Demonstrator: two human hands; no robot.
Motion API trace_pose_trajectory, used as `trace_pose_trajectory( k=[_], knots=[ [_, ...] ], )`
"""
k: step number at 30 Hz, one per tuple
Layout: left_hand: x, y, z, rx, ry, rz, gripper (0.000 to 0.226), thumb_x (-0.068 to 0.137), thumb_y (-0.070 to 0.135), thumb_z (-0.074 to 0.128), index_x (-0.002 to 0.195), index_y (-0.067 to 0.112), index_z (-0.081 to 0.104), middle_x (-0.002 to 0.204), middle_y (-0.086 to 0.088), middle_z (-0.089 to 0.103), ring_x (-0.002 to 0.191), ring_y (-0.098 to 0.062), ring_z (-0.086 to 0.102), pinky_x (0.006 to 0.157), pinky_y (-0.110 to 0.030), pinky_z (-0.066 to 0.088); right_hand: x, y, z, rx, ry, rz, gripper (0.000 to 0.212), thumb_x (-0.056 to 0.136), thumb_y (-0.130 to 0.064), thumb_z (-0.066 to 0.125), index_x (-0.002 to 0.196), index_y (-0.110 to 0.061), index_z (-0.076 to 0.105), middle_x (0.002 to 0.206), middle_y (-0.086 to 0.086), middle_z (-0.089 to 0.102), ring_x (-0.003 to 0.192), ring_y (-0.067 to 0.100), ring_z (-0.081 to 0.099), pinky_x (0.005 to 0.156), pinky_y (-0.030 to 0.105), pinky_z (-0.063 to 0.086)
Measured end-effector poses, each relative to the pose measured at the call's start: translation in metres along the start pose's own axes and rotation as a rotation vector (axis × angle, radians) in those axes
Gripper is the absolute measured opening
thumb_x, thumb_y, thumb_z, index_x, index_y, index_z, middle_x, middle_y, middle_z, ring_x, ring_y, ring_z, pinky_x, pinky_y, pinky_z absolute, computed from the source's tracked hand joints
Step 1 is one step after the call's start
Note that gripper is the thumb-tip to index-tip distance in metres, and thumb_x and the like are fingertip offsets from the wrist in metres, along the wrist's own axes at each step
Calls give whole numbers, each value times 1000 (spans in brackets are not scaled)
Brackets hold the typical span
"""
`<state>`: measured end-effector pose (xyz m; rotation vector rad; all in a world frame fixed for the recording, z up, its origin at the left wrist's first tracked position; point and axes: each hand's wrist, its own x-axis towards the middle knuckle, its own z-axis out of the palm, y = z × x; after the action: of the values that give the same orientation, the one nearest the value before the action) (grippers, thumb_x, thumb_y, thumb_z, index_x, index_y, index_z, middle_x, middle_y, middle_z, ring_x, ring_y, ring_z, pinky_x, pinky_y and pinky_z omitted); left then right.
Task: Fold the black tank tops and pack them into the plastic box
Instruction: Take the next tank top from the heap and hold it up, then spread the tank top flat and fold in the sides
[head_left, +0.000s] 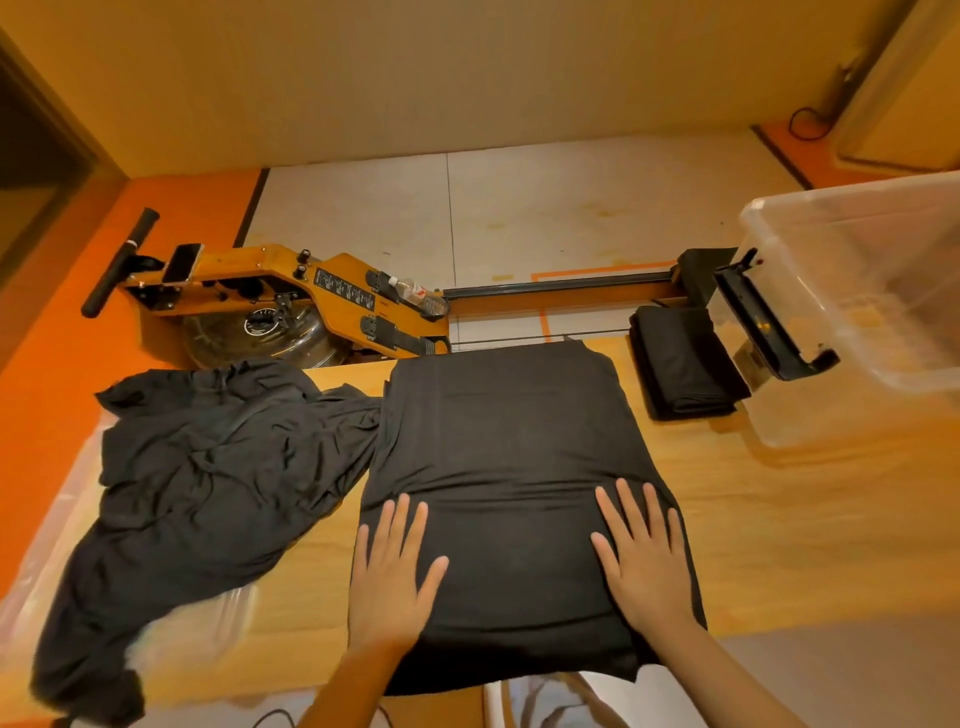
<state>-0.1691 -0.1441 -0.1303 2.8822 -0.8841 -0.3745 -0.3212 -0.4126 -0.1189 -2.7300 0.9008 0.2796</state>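
Note:
A black tank top (509, 447) lies spread flat in the middle of the wooden table (810, 525), its near edge hanging over the table's front. My left hand (389, 571) and my right hand (644, 556) both press flat on its near part, fingers straight and spread. A crumpled heap of black tank tops (208, 467) lies to the left, touching the flat one. A folded black tank top (683, 364) sits at the far right of the table, next to the clear plastic box (852, 291), which looks empty.
A wooden rowing machine (291, 306) with a water bottle on it stands on the floor beyond the table's far edge. Clear plastic wrap (52, 545) lies under the heap at the left. The box has a black latch handle (763, 322) on its near side.

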Motion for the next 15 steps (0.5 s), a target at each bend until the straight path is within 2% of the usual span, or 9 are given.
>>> trace_pose_trajectory(
  k=[3, 5, 8, 9, 10, 12, 14, 15],
  knots=[
    [23, -9, -4, 42, 6, 14, 71, 97, 65, 10, 154, 23, 19, 161, -1, 16, 149, -15, 3, 117, -39, 2, 21, -5, -5, -9, -1, -2, 57, 100, -54, 7, 149, -29, 26, 153, 5, 35, 143, 30, 20, 114, 44, 4],
    [42, -9, -9, 47, 3, 21, 76, 95, 68, 5, 154, 22, 17, 161, -1, 13, 148, -15, 2, 117, -37, -4, 41, -5, -9, -24, -14, -6, 63, 98, -57, -2, 150, -31, 22, 156, 4, 29, 145, 30, 16, 115, 45, 4],
    [58, -8, -12, 44, 12, 50, 85, 86, 74, -10, 153, 25, 3, 161, 3, -3, 148, -14, -9, 116, -35, -14, 61, 2, -13, -61, -9, -99, 85, 72, -68, -36, 147, -37, -8, 156, -6, -13, 144, 21, -18, 116, 40, -12],
    [58, -6, -12, 27, 11, 50, 86, 83, 75, -15, 152, 26, -1, 160, 4, -7, 147, -13, -12, 116, -34, -15, 62, 3, -16, -29, -20, -116, 90, 66, -70, -40, 145, -36, -14, 154, -7, -20, 141, 17, -25, 115, 38, -15],
    [56, -5, -12, 3, 19, 43, 86, 82, 75, -17, 152, 27, -2, 160, 5, -8, 147, -13, -14, 117, -34, -13, 62, 3, -21, 5, -20, -125, 89, 66, -72, -38, 145, -35, -16, 152, -7, -23, 141, 16, -27, 115, 36, -16],
    [44, 0, -17, -57, 88, 10, 79, 89, 69, -11, 153, 24, 3, 160, 4, -1, 148, -14, -8, 120, -36, -5, 51, 3, -29, 90, 36, -116, 74, 84, -69, -12, 148, -33, -7, 155, -6, -16, 143, 15, -22, 116, 36, -12],
    [24, 4, -21, -170, 185, -78, 64, 100, 56, 10, 154, 21, 10, 161, 4, 5, 149, -14, -1, 121, -38, 4, 31, 10, -31, 177, 175, -63, 60, 99, -51, 25, 153, -26, 13, 160, -2, 4, 148, 18, -5, 118, 38, 2],
    [11, 6, -22, -242, 215, -147, 62, 102, 50, 19, 155, 20, 12, 161, 4, 6, 149, -14, 2, 121, -39, 7, 19, 16, -30, 214, 246, -14, 58, 100, -42, 38, 152, -21, 24, 159, 2, 17, 148, 21, 7, 118, 40, 10]
  ],
)
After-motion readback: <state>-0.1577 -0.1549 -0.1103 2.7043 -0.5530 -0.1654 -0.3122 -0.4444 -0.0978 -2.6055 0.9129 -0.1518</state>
